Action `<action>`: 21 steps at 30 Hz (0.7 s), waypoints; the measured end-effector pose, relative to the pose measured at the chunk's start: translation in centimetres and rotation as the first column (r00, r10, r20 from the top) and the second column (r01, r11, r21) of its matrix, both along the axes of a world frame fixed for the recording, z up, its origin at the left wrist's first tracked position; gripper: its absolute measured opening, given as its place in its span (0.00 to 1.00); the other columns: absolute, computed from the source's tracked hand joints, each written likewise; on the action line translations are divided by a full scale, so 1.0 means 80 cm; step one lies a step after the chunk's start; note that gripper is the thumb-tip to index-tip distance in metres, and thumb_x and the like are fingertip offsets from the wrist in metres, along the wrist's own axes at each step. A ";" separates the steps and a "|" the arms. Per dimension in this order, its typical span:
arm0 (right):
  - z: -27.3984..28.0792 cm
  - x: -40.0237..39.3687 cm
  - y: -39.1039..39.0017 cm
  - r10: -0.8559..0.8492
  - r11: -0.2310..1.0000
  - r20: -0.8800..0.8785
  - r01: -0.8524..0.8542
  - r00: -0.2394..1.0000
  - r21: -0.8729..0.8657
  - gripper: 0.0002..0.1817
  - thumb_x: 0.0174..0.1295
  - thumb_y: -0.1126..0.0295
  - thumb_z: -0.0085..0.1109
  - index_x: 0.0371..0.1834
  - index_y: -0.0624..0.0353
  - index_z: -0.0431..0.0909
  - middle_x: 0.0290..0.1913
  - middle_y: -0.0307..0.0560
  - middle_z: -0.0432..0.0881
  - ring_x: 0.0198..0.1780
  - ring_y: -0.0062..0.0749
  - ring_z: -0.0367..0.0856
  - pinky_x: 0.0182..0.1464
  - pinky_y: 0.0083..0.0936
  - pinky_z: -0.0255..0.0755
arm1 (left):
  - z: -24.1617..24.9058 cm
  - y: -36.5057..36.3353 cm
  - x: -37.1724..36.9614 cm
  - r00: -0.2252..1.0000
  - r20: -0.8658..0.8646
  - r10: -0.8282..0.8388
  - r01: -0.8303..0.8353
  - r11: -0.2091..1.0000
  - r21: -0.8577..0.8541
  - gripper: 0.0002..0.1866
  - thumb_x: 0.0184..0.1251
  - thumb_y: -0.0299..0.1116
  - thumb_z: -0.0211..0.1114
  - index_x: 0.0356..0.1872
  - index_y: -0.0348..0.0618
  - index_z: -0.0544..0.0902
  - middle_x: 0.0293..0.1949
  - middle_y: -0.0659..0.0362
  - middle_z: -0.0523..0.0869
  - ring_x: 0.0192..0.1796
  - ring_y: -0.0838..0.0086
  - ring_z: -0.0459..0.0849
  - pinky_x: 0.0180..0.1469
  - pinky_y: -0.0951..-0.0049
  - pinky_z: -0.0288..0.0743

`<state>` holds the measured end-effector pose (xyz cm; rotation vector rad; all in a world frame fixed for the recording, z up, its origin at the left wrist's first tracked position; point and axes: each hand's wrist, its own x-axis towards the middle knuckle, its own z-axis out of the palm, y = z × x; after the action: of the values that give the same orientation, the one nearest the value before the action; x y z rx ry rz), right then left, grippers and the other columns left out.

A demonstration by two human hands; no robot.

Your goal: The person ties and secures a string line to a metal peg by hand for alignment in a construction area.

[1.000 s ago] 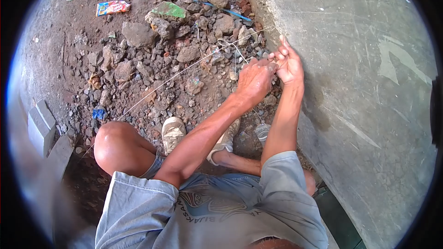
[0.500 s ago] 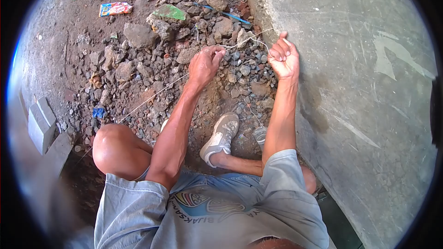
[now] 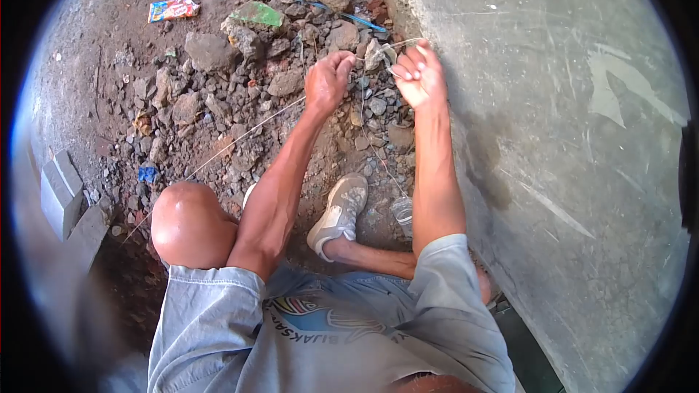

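A thin pale string runs from the lower left, past my bent knee, up to my left hand. My left hand is closed in a pinch on it, above the rubble. Just to the right, my right hand has its fingers curled around the string, near the edge of the concrete. Between the two hands the string forms a loose loop over a pale stone. A thin strand hangs from there down toward a clear plastic cup.
Broken stones cover the dirt ahead. A green shard, a colourful wrapper, a blue strip and a blue scrap lie among them. A concrete slab borders the right side. Grey blocks stand at left.
My right hand has moved left and slightly up, closer to my left hand. The loop between them has become smaller. The whole view has shifted slightly.
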<state>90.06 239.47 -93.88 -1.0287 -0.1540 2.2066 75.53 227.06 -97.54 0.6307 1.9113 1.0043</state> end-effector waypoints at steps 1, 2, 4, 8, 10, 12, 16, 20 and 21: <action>0.003 -0.009 0.015 0.013 1.000 0.029 -0.013 0.999 0.001 0.03 0.71 0.71 0.50 0.41 0.47 0.73 0.16 0.30 0.59 0.15 0.17 0.55 0.19 0.19 0.54 | -0.002 0.004 -0.002 1.000 -0.001 0.017 -0.017 1.000 0.024 0.15 0.70 0.44 0.63 0.45 0.44 0.87 0.26 0.59 0.84 0.30 0.78 0.79 0.37 0.69 0.74; 0.007 -0.017 0.021 0.030 1.000 0.058 -0.029 0.998 -0.005 0.04 0.72 0.71 0.49 0.40 0.47 0.73 0.16 0.30 0.59 0.15 0.17 0.55 0.19 0.19 0.54 | -0.002 0.004 -0.001 1.000 0.004 0.012 -0.012 1.000 0.025 0.15 0.70 0.44 0.63 0.45 0.44 0.87 0.27 0.59 0.84 0.30 0.78 0.79 0.38 0.69 0.74; 0.013 -0.008 0.036 -0.008 0.998 -0.136 -0.001 0.991 -0.063 0.05 0.72 0.71 0.47 0.39 0.48 0.73 0.16 0.30 0.58 0.15 0.18 0.54 0.18 0.20 0.54 | -0.001 0.002 -0.001 1.000 0.008 0.009 -0.009 1.000 0.028 0.15 0.70 0.43 0.63 0.46 0.44 0.87 0.27 0.59 0.85 0.31 0.78 0.80 0.38 0.69 0.74; 0.022 0.004 0.010 -0.091 0.993 -0.099 0.083 0.991 -0.084 0.03 0.71 0.71 0.48 0.39 0.49 0.72 0.16 0.31 0.58 0.14 0.18 0.53 0.18 0.20 0.54 | -0.018 -0.002 0.011 0.997 -0.025 0.069 -0.066 0.991 0.117 0.15 0.70 0.46 0.62 0.46 0.49 0.88 0.26 0.55 0.86 0.29 0.68 0.84 0.38 0.63 0.75; 0.006 -0.007 0.002 -0.035 0.991 0.001 0.035 0.999 0.126 0.03 0.72 0.72 0.48 0.40 0.51 0.72 0.17 0.31 0.59 0.15 0.17 0.55 0.18 0.21 0.54 | -0.014 0.001 -0.007 0.996 0.076 0.038 -0.039 0.999 0.013 0.16 0.72 0.43 0.62 0.47 0.41 0.86 0.32 0.61 0.87 0.35 0.78 0.80 0.41 0.71 0.74; -0.007 -0.011 -0.013 -0.030 0.953 0.389 -0.092 0.921 0.290 0.03 0.72 0.72 0.48 0.42 0.53 0.73 0.18 0.31 0.60 0.16 0.16 0.56 0.18 0.22 0.56 | -0.020 -0.013 -0.009 0.994 0.109 0.022 -0.020 1.000 -0.016 0.16 0.72 0.43 0.62 0.47 0.40 0.86 0.32 0.61 0.87 0.36 0.79 0.80 0.42 0.71 0.74; -0.041 -0.037 -0.015 0.036 0.783 0.956 -0.603 0.292 0.155 0.10 0.73 0.69 0.47 0.51 0.58 0.75 0.29 0.41 0.78 0.27 0.27 0.77 0.32 0.28 0.72 | -0.036 -0.019 -0.012 0.999 -0.013 0.037 -0.036 0.997 0.070 0.15 0.70 0.46 0.62 0.46 0.48 0.88 0.27 0.54 0.87 0.31 0.66 0.85 0.40 0.63 0.76; -0.035 -0.081 -0.020 -0.185 0.509 0.982 -0.859 -0.045 0.056 0.15 0.74 0.67 0.44 0.55 0.61 0.76 0.49 0.58 0.84 0.48 0.50 0.85 0.49 0.45 0.74 | -0.032 -0.023 -0.040 0.999 -0.002 -0.039 0.038 0.985 -0.167 0.15 0.70 0.46 0.61 0.46 0.51 0.87 0.31 0.54 0.89 0.36 0.63 0.88 0.42 0.61 0.77; -0.036 -0.083 -0.025 -0.254 0.501 0.967 -0.852 0.027 0.155 0.15 0.74 0.67 0.44 0.55 0.60 0.76 0.46 0.56 0.84 0.45 0.46 0.85 0.46 0.43 0.74 | -0.048 -0.029 -0.044 0.987 -0.133 -0.095 0.066 0.977 -0.202 0.14 0.70 0.46 0.61 0.47 0.54 0.87 0.32 0.55 0.89 0.37 0.61 0.88 0.43 0.60 0.77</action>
<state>83.45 237.49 -96.77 -1.8115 -2.1249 0.8718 72.01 224.74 -101.39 0.6730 2.0617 0.7235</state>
